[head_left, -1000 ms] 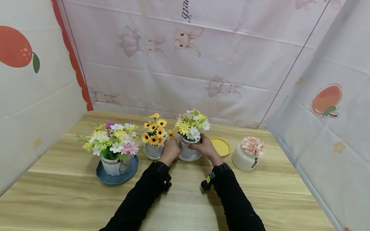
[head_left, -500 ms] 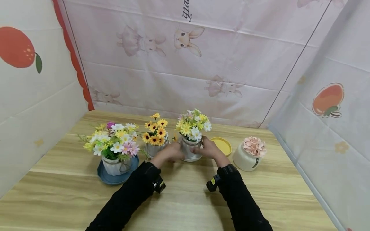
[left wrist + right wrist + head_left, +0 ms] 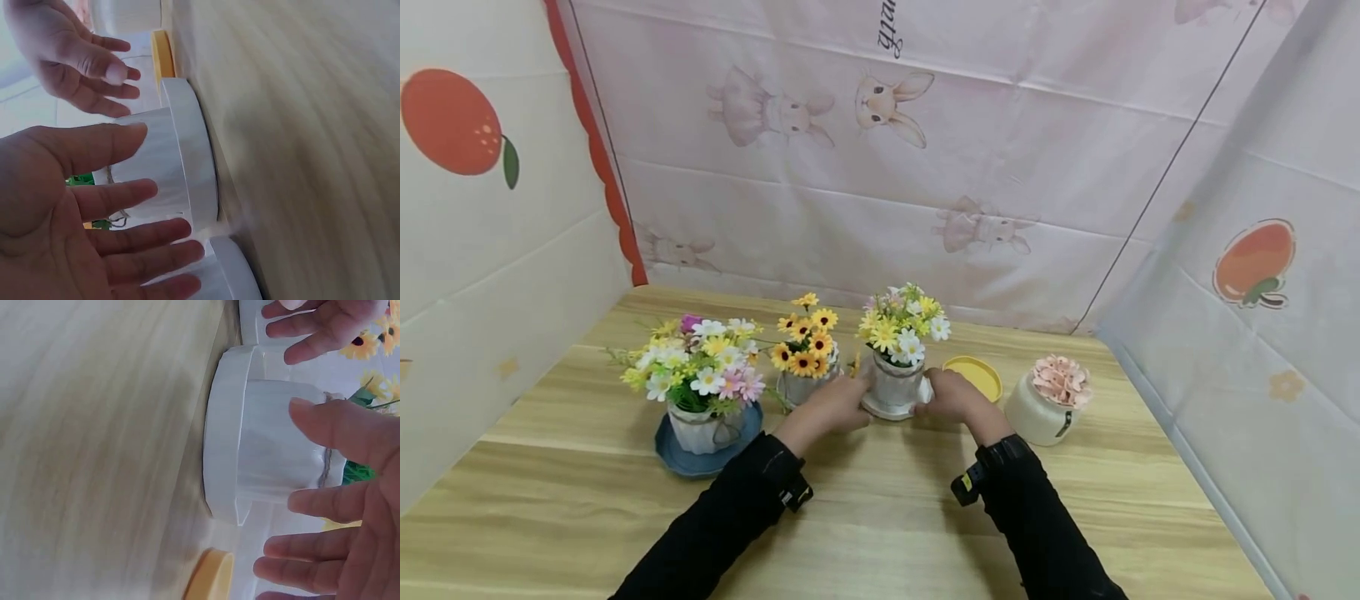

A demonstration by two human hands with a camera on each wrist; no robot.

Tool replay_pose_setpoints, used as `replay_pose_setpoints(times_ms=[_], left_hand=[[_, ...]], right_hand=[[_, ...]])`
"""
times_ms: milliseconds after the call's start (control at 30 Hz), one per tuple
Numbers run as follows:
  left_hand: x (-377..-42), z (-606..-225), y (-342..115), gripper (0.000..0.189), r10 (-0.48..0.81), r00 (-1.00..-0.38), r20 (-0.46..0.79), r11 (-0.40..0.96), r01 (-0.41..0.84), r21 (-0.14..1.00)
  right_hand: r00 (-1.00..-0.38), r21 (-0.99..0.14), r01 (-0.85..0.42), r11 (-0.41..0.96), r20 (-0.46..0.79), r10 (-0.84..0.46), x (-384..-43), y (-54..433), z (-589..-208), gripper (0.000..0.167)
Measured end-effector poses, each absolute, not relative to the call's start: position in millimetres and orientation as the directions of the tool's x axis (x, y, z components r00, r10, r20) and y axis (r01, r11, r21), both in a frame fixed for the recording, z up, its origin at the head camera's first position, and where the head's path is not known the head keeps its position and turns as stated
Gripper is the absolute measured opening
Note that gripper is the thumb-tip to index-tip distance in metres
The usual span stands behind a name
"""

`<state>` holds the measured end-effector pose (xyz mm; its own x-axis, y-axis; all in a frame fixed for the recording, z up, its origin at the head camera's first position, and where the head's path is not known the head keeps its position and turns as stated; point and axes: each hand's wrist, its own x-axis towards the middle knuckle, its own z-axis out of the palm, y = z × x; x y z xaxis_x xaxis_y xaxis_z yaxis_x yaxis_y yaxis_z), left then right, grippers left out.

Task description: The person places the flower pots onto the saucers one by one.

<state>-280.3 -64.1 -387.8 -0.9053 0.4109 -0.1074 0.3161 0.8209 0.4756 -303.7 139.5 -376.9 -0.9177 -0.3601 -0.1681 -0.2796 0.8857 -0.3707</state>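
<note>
A white flowerpot (image 3: 895,386) of yellow and white daisies (image 3: 895,329) stands upright in a white saucer (image 3: 887,412) at the middle of the table. My left hand (image 3: 835,402) is on its left side, my right hand (image 3: 953,393) on its right. In the left wrist view, the left hand's fingers (image 3: 144,231) are spread and nearly straight before the pot. The right wrist view has the right hand (image 3: 356,512) likewise spread beside the pot, twine tied round its neck. Neither hand grips anything; whether a fingertip touches the pot or saucer I cannot tell.
Left of the hands are a pot of orange flowers (image 3: 805,342) and a larger bouquet pot (image 3: 694,431) on a blue saucer (image 3: 681,467). Rightward lie a yellow saucer (image 3: 976,377) and a cream jar (image 3: 1033,412) with pink flowers. Printed cloth walls enclose the table.
Both hands have come down from the upper part of the pot to beside its base and moved apart, the left outward to the left. The pot stays in its saucer.
</note>
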Motion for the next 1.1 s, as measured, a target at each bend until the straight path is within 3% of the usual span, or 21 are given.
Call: replay_pose_setpoints(times_ms=[300, 633, 1100], left_hand=[[-270.6, -387.3, -70.7, 0.034, 0.357, -0.93, -0.085, 0.89, 0.311, 0.332], [-260.5, -384.2, -67.9, 0.026, 0.364, -0.929, -0.067, 0.901, 0.334, 0.277], [-253.8, -390.9, -42.7, 0.027, 0.415, -0.906, -0.086, 0.885, 0.38, 0.269]], right_hand=[[-0.921, -0.265, -0.29, 0.919, -0.184, -0.344, -292.1, 138.5, -376.4, 0.063], [-0.93, -0.228, -0.248, 0.942, -0.214, -0.297, -282.5, 136.8, -374.5, 0.065], [-0.933, -0.288, -0.249, 0.925, -0.186, -0.309, -275.9, 158.6, -377.5, 0.066]])
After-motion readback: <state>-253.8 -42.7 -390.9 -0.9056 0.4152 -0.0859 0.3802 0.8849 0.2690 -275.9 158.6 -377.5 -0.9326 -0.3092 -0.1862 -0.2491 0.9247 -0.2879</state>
